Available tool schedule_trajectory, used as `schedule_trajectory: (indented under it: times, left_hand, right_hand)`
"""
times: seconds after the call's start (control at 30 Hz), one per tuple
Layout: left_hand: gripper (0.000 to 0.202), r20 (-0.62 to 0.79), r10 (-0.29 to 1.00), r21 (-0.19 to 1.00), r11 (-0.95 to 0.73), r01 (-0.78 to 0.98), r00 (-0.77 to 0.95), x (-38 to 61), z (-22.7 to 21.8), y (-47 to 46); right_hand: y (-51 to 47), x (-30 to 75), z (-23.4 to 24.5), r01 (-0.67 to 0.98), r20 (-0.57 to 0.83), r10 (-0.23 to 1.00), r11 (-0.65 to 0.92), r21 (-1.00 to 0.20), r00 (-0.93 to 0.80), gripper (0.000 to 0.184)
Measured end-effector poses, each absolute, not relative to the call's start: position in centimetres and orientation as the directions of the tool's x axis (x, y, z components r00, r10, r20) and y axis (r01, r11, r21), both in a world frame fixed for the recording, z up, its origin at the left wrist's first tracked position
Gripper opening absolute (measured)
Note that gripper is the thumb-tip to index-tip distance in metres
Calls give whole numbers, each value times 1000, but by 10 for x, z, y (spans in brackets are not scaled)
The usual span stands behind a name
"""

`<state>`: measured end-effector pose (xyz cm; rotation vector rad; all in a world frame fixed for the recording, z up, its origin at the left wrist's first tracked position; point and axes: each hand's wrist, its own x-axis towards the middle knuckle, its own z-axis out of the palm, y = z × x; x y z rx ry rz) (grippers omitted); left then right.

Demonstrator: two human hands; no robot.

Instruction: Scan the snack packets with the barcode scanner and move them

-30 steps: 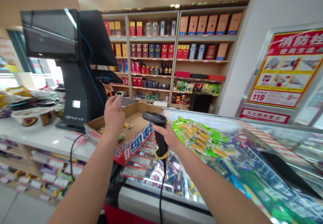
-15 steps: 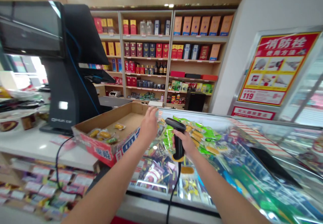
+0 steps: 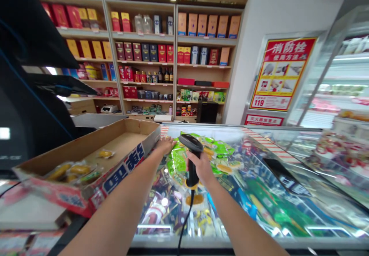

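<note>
two bare hands, one scanner, one open carton; the overlapping green packets cannot be counted. the right hand (image 3: 203, 167) is closed around the grip of the black scanner (image 3: 193, 174), whose head projects above the fingers and whose single cable (image 3: 184, 219) hangs below. the left hand (image 3: 166, 145) lies at the left edge of the green packets (image 3: 177, 163), fingers extended; how far it is open, and whether it grips a packet, cannot be told. the green packets spread rightward from the left hand, passing behind the scanner and right hand. one yellow packet (image 3: 195, 199) lies apart, on the near side of the right hand. left of the left hand stands the carton (image 3: 122, 173), with one separate packet (image 3: 105, 154) and a small cluster (image 3: 76, 171) inside.
</note>
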<state>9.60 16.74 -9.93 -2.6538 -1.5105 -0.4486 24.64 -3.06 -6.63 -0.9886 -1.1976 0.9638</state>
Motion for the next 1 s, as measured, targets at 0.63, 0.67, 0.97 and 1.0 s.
schedule_trajectory:
  times: [0.63,0.67,0.97,1.0]
  left_hand:
    - [33,131,953,150,-292,945,274,56,-94,64]
    - [41,149,951,168,-294,941,271,55,-93,62]
    - [24,226,957,393,-260,882,181,56,-103,64]
    - [20,220,963,453,-242,858,156,56,-103,65]
  right_hand:
    - [-34,241,-70,-42,301,952,304,-952,63,36]
    - [-34,241,-70,-38,298,953,300,-953,61,36]
    - [-37,237,-72,-35,273,961,274,-961,51,34]
    - [-36,237,-73,-36,270,961,272,-962,50,33]
